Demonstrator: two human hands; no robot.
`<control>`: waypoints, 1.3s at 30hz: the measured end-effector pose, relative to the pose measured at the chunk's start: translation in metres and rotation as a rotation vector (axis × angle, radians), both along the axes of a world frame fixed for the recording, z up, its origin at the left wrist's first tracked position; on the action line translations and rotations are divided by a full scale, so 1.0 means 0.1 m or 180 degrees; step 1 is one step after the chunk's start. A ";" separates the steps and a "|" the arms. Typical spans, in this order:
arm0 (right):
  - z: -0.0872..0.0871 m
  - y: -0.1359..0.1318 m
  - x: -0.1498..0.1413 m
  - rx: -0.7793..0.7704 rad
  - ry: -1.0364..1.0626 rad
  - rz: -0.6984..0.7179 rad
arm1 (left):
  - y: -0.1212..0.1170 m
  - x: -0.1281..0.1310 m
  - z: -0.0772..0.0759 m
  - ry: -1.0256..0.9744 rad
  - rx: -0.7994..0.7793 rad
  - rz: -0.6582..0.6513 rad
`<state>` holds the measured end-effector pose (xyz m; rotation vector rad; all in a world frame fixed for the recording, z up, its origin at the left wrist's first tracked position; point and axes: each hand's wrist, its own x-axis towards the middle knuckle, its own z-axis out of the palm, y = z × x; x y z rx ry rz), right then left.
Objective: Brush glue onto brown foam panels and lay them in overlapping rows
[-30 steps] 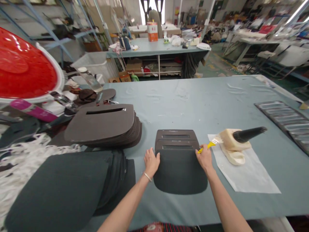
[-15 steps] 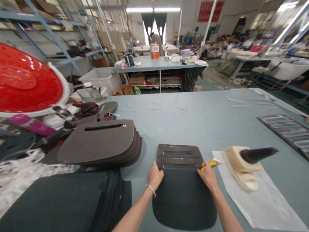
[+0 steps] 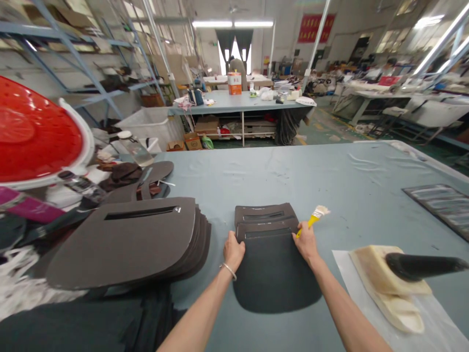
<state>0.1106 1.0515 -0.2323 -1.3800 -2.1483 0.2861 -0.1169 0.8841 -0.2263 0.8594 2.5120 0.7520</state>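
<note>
A dark grey cut panel lies on top of two slotted brown panels in front of me on the grey table. My left hand grips the top panel's left upper corner. My right hand presses on its right upper corner while its fingers are closed round the yellow handle of a small paintbrush, bristles pointing up and right.
A stack of large slotted brown panels lies to the left, with dark sheets nearer me. A cream block with a black cone rests on white paper at the right. A red basket and clutter fill the left edge.
The view has shifted, so the cream block now sits lower right. The brush has swung clear and now points up over the table. Both hands stay on the top panel's corners.
</note>
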 end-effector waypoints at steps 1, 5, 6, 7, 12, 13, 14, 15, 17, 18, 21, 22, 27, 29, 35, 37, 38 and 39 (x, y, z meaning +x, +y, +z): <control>-0.01 0.05 -0.03 0.0002 -0.0020 -0.0003 | 0.04 -0.03 -0.02 0.0000 -0.0007 0.0010; -0.10 0.15 -0.02 -0.0073 -0.0074 0.0004 | 0.08 -0.07 -0.09 -0.0022 -0.0039 0.0002; -0.12 0.15 0.01 -0.0089 -0.0061 0.0017 | 0.08 -0.07 -0.10 -0.0030 -0.0043 -0.0003; -0.13 0.15 0.03 -0.0094 -0.0042 0.0020 | 0.07 -0.06 -0.11 -0.0039 -0.0044 -0.0009; -0.14 0.10 0.10 -0.0083 -0.0029 -0.0005 | 0.05 -0.05 -0.11 -0.0074 -0.0020 -0.0040; -0.14 0.08 0.11 -0.0085 -0.0050 -0.0019 | 0.05 -0.05 -0.11 -0.0072 -0.0012 -0.0044; -0.13 0.06 0.10 -0.0092 -0.0088 -0.0044 | 0.05 -0.05 -0.11 -0.0066 -0.0004 -0.0044; -0.13 0.05 0.10 -0.0100 -0.0146 -0.0083 | 0.06 -0.05 -0.10 -0.0056 0.0004 -0.0043; -0.12 0.03 0.08 -0.0100 -0.0306 -0.0165 | 0.06 -0.05 -0.10 -0.0018 0.0020 -0.0037; -0.11 0.03 0.08 -0.0068 -0.0385 -0.0194 | 0.07 -0.04 -0.09 0.0020 0.0033 -0.0037; -0.05 0.01 0.10 0.0139 -0.0533 -0.0299 | 0.07 -0.01 -0.03 0.0214 0.0079 -0.0034; 0.00 -0.02 0.14 0.0213 -0.0561 -0.0334 | 0.05 0.01 0.00 0.0290 0.0084 -0.0025; 0.34 -0.51 0.65 0.0437 -0.0466 -0.0383 | -0.29 0.06 0.13 0.0212 0.0274 -0.0121; 0.51 -0.84 1.00 0.0453 -0.0091 -0.0437 | -0.54 0.07 0.10 -0.0057 0.0293 -0.0267; 0.85 -1.75 2.25 -0.0436 0.2105 -0.1702 | -1.39 0.30 -0.07 -0.1326 0.0659 -0.0155; 0.88 -1.87 2.58 -0.0519 0.2853 -0.2086 | -1.61 0.42 -0.06 -0.1793 0.0545 -0.0185; 0.88 -1.89 2.71 -0.0454 0.3138 -0.2197 | -1.71 0.49 -0.04 -0.1945 0.0497 -0.0286; 0.88 -1.90 2.80 -0.0377 0.3334 -0.2266 | -1.79 0.55 -0.02 -0.2038 0.0483 -0.0415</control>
